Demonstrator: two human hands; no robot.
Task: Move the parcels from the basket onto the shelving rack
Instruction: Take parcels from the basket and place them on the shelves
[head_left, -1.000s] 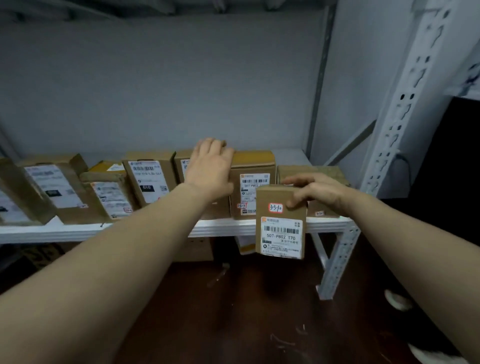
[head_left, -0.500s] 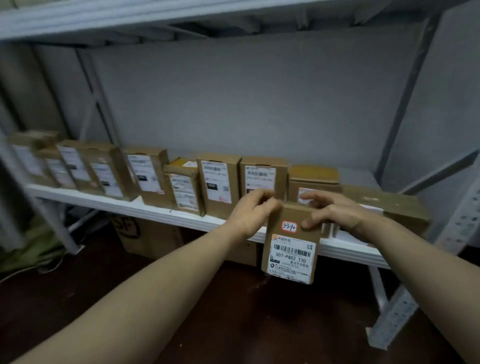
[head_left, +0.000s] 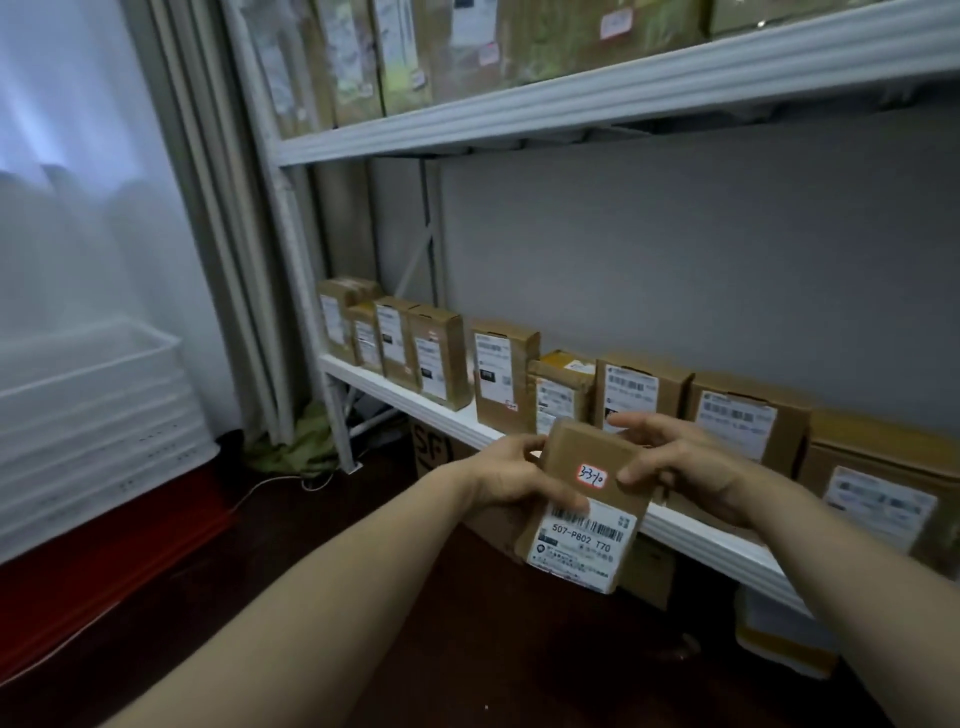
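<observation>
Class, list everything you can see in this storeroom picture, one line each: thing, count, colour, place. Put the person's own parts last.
Brown cardboard parcel with white label: one, brown, held before the lower shelf.
Brown cardboard boxes in a row: about nine, brown, standing on the lower shelf.
Blurred parcels: several, brown, upper shelf.
Metal shelving rack: one, white, right half.
Stacked plastic crates: several, white, far left.
Crumpled cloth: one, green, floor by rack post.
Left grip: one, bare, on the parcel's left edge.
Right grip: one, bare, on the parcel's upper right.

parcel storeroom – shelving rack, labelled boxes
</observation>
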